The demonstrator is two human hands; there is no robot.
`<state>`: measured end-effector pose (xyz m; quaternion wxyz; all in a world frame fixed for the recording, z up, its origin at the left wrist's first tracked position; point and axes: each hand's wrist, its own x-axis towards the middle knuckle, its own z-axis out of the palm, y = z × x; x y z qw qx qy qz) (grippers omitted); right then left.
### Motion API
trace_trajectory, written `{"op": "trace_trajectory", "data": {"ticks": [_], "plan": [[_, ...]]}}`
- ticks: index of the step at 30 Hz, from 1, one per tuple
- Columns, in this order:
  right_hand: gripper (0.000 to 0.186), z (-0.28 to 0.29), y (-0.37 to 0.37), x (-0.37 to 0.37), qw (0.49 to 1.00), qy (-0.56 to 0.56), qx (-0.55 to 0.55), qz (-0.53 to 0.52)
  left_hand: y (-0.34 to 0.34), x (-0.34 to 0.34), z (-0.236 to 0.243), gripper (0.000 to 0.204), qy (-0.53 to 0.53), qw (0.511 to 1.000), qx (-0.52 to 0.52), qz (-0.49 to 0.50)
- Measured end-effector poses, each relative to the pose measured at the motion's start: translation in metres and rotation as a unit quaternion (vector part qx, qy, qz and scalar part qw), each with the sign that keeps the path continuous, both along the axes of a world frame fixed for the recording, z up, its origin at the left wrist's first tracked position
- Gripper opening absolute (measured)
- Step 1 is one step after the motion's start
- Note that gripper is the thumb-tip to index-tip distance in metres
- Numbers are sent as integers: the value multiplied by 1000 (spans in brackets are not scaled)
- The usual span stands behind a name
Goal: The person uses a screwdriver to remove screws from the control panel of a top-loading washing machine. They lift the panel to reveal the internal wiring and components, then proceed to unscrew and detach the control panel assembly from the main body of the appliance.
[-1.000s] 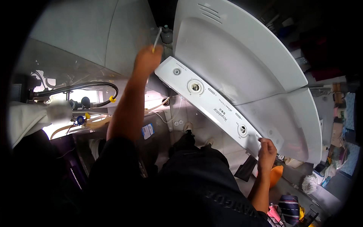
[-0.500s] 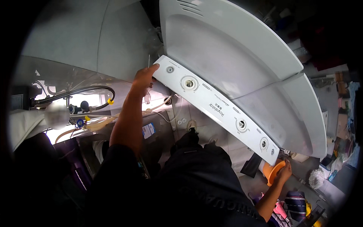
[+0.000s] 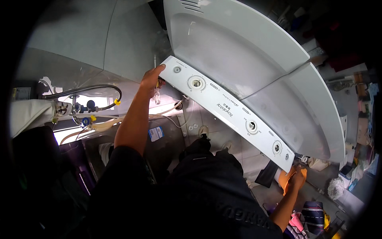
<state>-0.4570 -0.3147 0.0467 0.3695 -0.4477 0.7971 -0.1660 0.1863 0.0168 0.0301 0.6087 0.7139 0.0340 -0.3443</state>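
A white washing machine control panel (image 3: 217,109), with several round dial openings, slants from upper left to lower right in front of me. It runs along the front of a large white twin-tub lid (image 3: 238,51). My left hand (image 3: 152,81) is closed round the panel's left end, thumb on top. That hand also holds a screwdriver (image 3: 157,96) with a clear handle; its shaft points up past the knuckles. My right hand (image 3: 295,179) is at the panel's lower right corner, fingers curled and partly hidden, with an orange basin (image 3: 284,181) close behind it.
On the left are a braided hose (image 3: 85,92), a blue-handled valve (image 3: 86,121) and pale tubing. A grey cabinet (image 3: 75,32) stands at upper left. Bundled cloth (image 3: 312,217) lies at lower right, near a white fluffy brush head (image 3: 336,189). My shoes (image 3: 203,130) are below the panel.
My right hand has moved slightly left, closer to the panel's right corner. The panel and lid have shifted a little left in view, with my left hand still on the panel.
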Motion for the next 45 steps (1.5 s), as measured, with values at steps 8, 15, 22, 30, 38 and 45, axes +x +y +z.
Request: {"op": "trace_trajectory", "data": {"ticks": [8,15,22,30,38,45], "plan": [[50,-40,8,16,997,34,-21,69,-4,-2,-4,41,-46,998,13,45],[59,-34,14,19,981,58,-67,172,-8,-4,4,39,-76,994,53,52],[54,-36,6,-7,971,42,-81,220,-9,-2,6,37,-73,995,50,37],[54,-25,24,18,985,7,-88,151,-8,-3,5,34,-69,995,34,56],[50,-10,24,20,989,24,-40,142,-10,-5,12,36,-85,994,60,38],[43,-4,33,28,983,42,-74,160,-4,0,6,34,-82,994,57,47]]}}
